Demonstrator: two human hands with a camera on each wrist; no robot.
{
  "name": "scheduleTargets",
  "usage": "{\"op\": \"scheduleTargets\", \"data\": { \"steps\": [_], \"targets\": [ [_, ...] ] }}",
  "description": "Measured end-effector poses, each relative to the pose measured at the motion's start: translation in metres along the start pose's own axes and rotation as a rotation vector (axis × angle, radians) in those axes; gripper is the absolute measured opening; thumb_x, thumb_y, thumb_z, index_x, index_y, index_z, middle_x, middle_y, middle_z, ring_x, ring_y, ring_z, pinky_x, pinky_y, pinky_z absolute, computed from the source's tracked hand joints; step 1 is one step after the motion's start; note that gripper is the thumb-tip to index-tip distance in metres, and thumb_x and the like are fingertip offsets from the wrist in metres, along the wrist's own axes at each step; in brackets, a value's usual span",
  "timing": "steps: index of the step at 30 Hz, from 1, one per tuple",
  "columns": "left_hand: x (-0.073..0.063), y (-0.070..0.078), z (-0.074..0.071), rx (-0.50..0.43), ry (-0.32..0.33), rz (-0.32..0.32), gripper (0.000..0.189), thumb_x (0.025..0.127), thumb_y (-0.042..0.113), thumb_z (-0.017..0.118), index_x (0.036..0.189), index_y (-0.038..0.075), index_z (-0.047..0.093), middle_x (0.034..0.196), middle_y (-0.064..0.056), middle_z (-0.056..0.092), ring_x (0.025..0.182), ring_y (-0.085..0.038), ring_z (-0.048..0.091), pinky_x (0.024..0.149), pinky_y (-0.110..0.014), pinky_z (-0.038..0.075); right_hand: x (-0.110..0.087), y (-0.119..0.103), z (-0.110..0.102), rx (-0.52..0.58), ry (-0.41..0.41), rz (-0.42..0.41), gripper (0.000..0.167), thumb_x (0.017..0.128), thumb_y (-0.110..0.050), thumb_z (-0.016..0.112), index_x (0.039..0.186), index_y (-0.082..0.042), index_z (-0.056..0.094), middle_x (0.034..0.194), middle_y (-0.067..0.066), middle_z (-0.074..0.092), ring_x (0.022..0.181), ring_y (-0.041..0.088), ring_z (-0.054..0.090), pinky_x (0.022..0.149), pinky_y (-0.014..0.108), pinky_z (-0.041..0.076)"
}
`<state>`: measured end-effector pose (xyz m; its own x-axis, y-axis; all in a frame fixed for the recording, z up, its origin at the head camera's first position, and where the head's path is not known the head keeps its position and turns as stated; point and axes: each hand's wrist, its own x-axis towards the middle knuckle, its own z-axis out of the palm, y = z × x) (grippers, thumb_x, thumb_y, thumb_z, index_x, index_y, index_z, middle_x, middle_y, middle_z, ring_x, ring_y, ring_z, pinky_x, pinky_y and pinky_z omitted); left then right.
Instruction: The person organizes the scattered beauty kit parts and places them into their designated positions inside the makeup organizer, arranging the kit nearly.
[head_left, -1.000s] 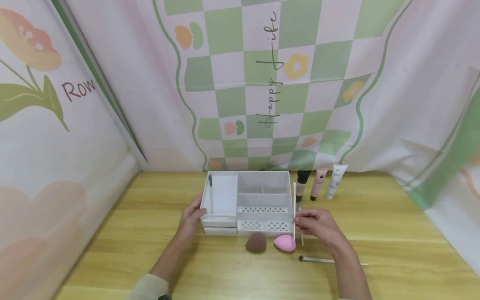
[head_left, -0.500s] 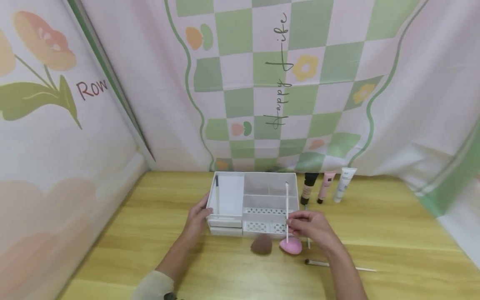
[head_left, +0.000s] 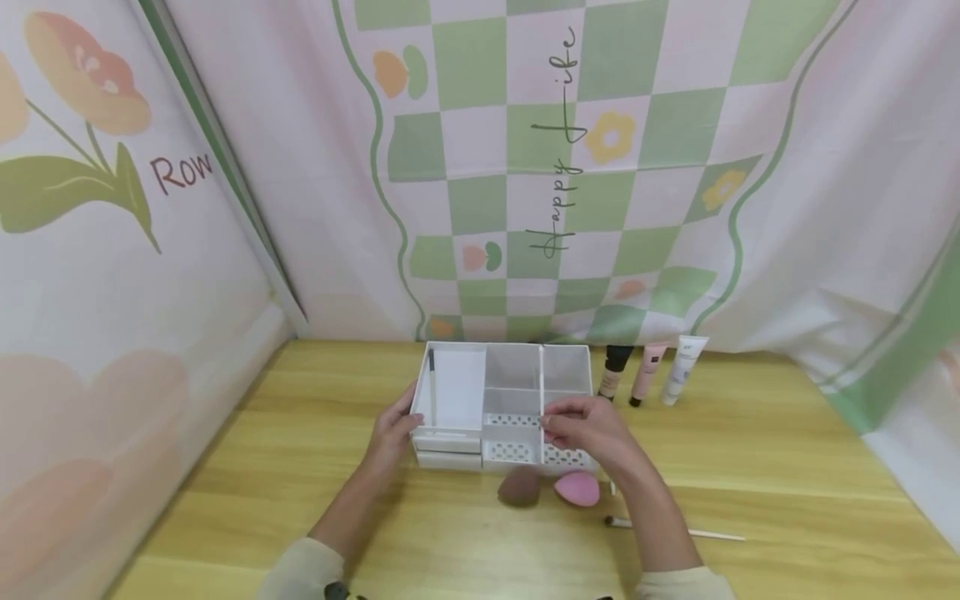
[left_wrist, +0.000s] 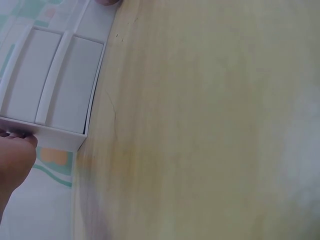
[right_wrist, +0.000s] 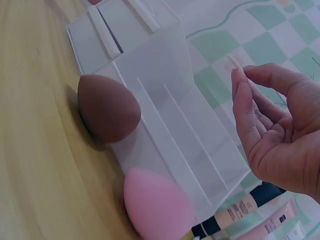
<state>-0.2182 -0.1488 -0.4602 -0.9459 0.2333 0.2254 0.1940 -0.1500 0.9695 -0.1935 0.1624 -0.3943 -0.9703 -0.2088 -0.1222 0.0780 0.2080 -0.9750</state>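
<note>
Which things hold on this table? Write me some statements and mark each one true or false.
1. The right hand pinches a thin white stick. True.
2. The left hand touches nothing. False: the left hand holds the side of the white box.
3. A brown sponge and a pink sponge sit in front of the white box. True.
4. The white tube is left of the white box. False: the white tube is to its right.
</note>
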Motion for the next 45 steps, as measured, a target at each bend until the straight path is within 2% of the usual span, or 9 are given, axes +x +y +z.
{"op": "scheduleTargets", "data": {
  "steps": [3,6,11,20,29,33,37,41,45],
  "targets": [
    [0.000,0.004,0.002,-0.010,0.034,-0.055,0.065,0.096,0.001,0.044,0.153,-0.014,0.020,0.166,-0.027,0.014,0.156,-0.044,0.013,0.121,-0.025,0.026,0.004,-0.005,0.005,0.019,-0.026,-0.012,0.039,0.093,-0.010,0.066,0.121,0.016,0.060,0.094,0.007,0.074,0.080,0.008,0.069,0.079,0.022,0.063],
    [-0.001,0.004,0.002,-0.014,0.044,-0.072,0.063,0.095,-0.003,0.041,0.153,-0.015,0.019,0.166,-0.027,0.014,0.156,-0.042,0.013,0.119,-0.020,0.027,0.007,-0.010,0.011,0.038,-0.032,0.001,0.040,0.093,-0.011,0.067,0.123,0.015,0.060,0.098,0.010,0.074,0.081,0.008,0.069,0.081,0.023,0.063],
    [0.001,-0.001,0.000,0.003,0.025,-0.069,0.064,0.096,-0.001,0.041,0.154,-0.015,0.018,0.167,-0.027,0.011,0.156,-0.043,0.010,0.123,-0.028,0.022,0.013,-0.019,0.018,0.060,-0.009,0.026,0.039,0.092,-0.012,0.067,0.123,0.012,0.061,0.100,0.011,0.073,0.082,0.009,0.069,0.081,0.023,0.062],
    [0.002,0.000,0.000,0.012,0.021,-0.077,0.064,0.097,0.001,0.041,0.155,-0.013,0.017,0.168,-0.026,0.010,0.157,-0.042,0.009,0.125,-0.043,0.014,0.031,-0.038,0.030,0.078,-0.039,-0.026,0.033,0.093,-0.007,0.065,0.119,0.014,0.062,0.090,0.003,0.073,0.078,0.006,0.069,0.078,0.020,0.062],
    [0.003,0.000,0.001,0.021,0.019,-0.063,0.063,0.096,-0.001,0.041,0.154,-0.014,0.019,0.166,-0.027,0.012,0.156,-0.044,0.010,0.124,-0.042,0.016,0.047,-0.049,0.044,0.085,-0.067,-0.039,0.036,0.092,-0.005,0.065,0.121,0.016,0.062,0.095,0.011,0.077,0.076,0.005,0.071,0.075,0.020,0.063],
    [0.003,0.001,0.001,0.021,0.010,-0.061,0.064,0.096,-0.001,0.041,0.154,-0.014,0.018,0.167,-0.027,0.011,0.156,-0.043,0.009,0.125,-0.042,0.014,0.052,-0.050,0.049,0.083,-0.079,-0.013,0.034,0.092,-0.005,0.066,0.120,0.015,0.063,0.098,0.015,0.077,0.075,0.006,0.071,0.075,0.020,0.063],
    [0.003,0.003,0.001,0.012,0.002,-0.051,0.064,0.096,-0.001,0.041,0.154,-0.016,0.016,0.166,-0.029,0.009,0.156,-0.044,0.007,0.125,-0.044,0.011,0.058,-0.053,0.054,0.093,-0.088,0.018,0.033,0.093,-0.005,0.066,0.120,0.013,0.064,0.093,0.010,0.077,0.074,0.006,0.071,0.073,0.019,0.062],
    [0.003,0.002,0.001,0.012,0.016,-0.048,0.064,0.095,-0.002,0.041,0.153,-0.016,0.018,0.166,-0.029,0.012,0.155,-0.044,0.010,0.124,-0.031,0.022,0.063,-0.057,0.058,0.128,-0.092,0.042,0.031,0.093,-0.002,0.066,0.119,0.014,0.064,0.080,0.001,0.074,0.069,0.005,0.070,0.066,0.015,0.060],
    [0.005,0.000,0.002,0.006,0.034,-0.046,0.063,0.094,-0.003,0.041,0.152,-0.017,0.019,0.165,-0.030,0.014,0.154,-0.045,0.014,0.112,-0.010,0.034,0.068,-0.059,0.062,0.119,-0.091,0.067,0.029,0.092,-0.002,0.067,0.117,0.013,0.066,0.075,-0.002,0.072,0.067,0.004,0.070,0.062,0.013,0.059]
  ]
}}
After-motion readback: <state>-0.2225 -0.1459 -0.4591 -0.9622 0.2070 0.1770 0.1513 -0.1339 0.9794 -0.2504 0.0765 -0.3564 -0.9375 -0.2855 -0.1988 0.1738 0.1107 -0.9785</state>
